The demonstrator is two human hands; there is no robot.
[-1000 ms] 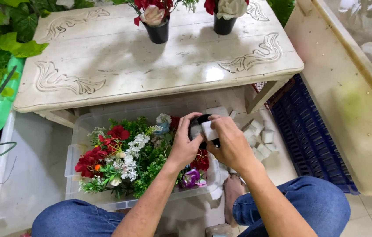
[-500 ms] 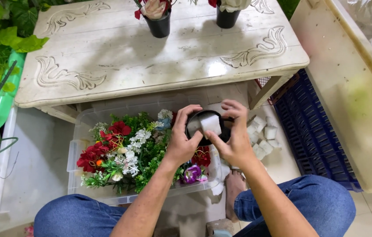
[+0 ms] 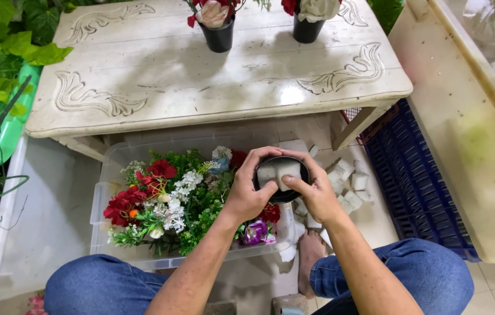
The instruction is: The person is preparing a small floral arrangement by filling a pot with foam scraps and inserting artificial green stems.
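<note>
My left hand (image 3: 246, 195) and right hand (image 3: 316, 192) both grip a small round black plastic pot (image 3: 282, 178), fingers (image 3: 265, 155) curled over its rim, thumbs pressing white foam blocks (image 3: 278, 172) inside. The pot hangs above a clear plastic bin (image 3: 107, 175) of artificial flowers (image 3: 166, 198), in front of the carved cream wooden table (image 3: 201, 76). Loose foam pieces (image 3: 349, 184) lie right of the bin.

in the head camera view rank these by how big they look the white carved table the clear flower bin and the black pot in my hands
1. white carved table
2. clear flower bin
3. black pot
</note>
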